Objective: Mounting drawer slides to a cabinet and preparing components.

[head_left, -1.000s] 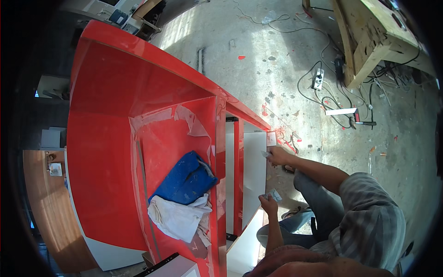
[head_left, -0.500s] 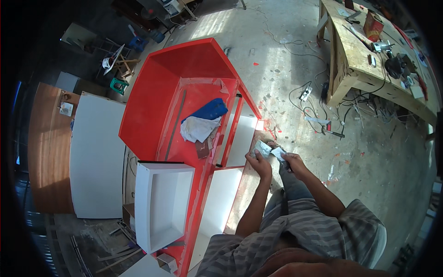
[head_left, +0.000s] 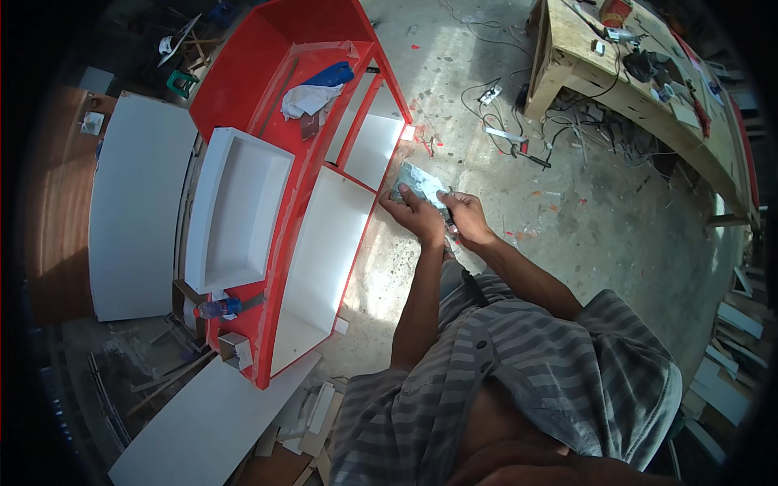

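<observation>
Over the floor beside the red cabinet (head_left: pixel 231 77), both my hands are close together in front of me. My left hand (head_left: pixel 415 214) is closed on a flat, pale grey plate (head_left: pixel 421 181) smeared with whitish paste. Against the plate's near right edge, my right hand (head_left: pixel 470 217) grips a putty knife (head_left: pixel 446 212), mostly hidden by the fingers. To the left, a white open box (head_left: pixel 243 215) rests on the cabinet. Farther up on it lie a white cloth (head_left: pixel 306 100), a blue cloth (head_left: pixel 331 74) and a brown sheet (head_left: pixel 310 125).
A wooden workbench (head_left: pixel 567 69) with tools stands at the far right. Cables and a power strip (head_left: pixel 490 95) lie on the floor before it. A bottle (head_left: pixel 217 308) lies on the cabinet's near end. White panels (head_left: pixel 134 211) lean at left; board scraps (head_left: pixel 725 364) pile up at right.
The view has shifted, so the cabinet sits higher and farther left. My hands have come together, the right one now at the plate, and the plate's smeared face shows more broadly.
</observation>
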Demonstrator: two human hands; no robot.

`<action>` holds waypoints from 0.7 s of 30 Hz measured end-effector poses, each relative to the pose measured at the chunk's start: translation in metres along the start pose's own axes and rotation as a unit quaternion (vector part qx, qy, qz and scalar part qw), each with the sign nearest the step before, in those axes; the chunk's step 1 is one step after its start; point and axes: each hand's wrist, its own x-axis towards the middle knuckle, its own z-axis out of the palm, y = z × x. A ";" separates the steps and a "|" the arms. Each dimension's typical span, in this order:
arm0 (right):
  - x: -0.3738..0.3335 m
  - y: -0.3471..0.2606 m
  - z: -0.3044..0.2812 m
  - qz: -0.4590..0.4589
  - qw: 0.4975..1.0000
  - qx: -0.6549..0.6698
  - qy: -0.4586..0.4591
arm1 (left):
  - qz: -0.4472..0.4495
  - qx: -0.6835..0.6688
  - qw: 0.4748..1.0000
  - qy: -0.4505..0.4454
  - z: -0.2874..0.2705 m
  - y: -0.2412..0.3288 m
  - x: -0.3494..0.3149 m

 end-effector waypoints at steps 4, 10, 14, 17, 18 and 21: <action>-0.061 0.016 -0.008 0.055 0.997 0.006 -0.047 | -0.006 0.003 0.999 0.052 -0.052 -0.008 -0.065; -0.146 0.100 -0.087 0.122 0.984 -0.075 -0.108 | 0.032 0.143 0.981 0.126 -0.124 -0.031 -0.203; -0.200 0.134 -0.112 0.103 0.972 -0.182 -0.111 | -0.016 0.161 0.978 0.131 -0.173 -0.033 -0.307; -0.211 0.137 -0.115 -0.082 0.920 -0.370 -0.095 | 0.001 0.186 0.978 0.089 -0.197 -0.030 -0.374; -0.216 0.131 -0.117 -0.083 0.920 -0.372 -0.094 | 0.015 0.219 0.970 0.101 -0.207 -0.028 -0.383; -0.254 0.129 -0.134 -0.289 0.795 -0.510 -0.156 | 0.063 0.231 0.962 0.130 -0.245 -0.015 -0.409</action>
